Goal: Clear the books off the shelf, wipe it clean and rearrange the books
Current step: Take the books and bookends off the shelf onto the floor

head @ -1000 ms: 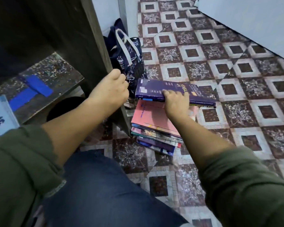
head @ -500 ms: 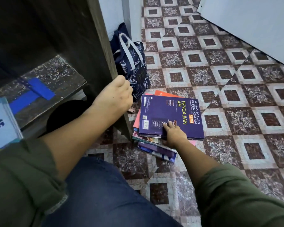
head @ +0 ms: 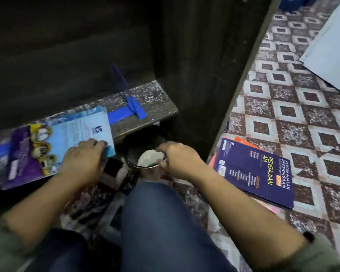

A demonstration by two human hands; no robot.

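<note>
A light blue book (head: 81, 130) lies on a purple book (head: 24, 154) on the speckled dark shelf (head: 153, 99), its near corner hanging over the shelf's front edge. My left hand (head: 82, 161) grips that corner. A navy book (head: 253, 173) tops a pile of books on the tiled floor at the right, outside the shelf's side panel (head: 196, 75). My right hand (head: 177, 160) hovers with loosely curled fingers and holds nothing, over a black round container (head: 132, 146) below the shelf.
Strips of blue tape (head: 126, 112) cross the shelf board. Something white (head: 149, 158) sits in the black container. A small dark box (head: 113, 167) stands beside it. My knee in jeans (head: 157, 222) is at the bottom centre. A white board (head: 332, 52) lies on the floor at upper right.
My right hand let go of the navy book on the floor pile and swung left under the shelf. My left hand left the side panel and took hold of the light blue book.
</note>
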